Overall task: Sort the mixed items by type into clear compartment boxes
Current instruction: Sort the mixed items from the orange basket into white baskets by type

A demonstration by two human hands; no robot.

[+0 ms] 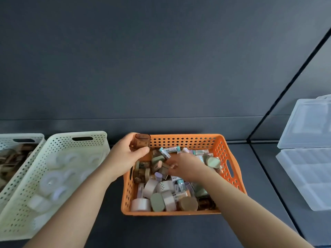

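Soft, even light, faint shadows; the right hand (185, 167) blurs (wide-angle bends edges).

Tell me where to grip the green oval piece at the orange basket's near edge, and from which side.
Probably best from above, pinching the green oval piece by its rounded ends: its flat face points up and pale pieces crowd both long sides.

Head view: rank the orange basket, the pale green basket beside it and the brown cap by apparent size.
1. pale green basket and orange basket: too alike to rank.
2. brown cap in the left hand: smallest.
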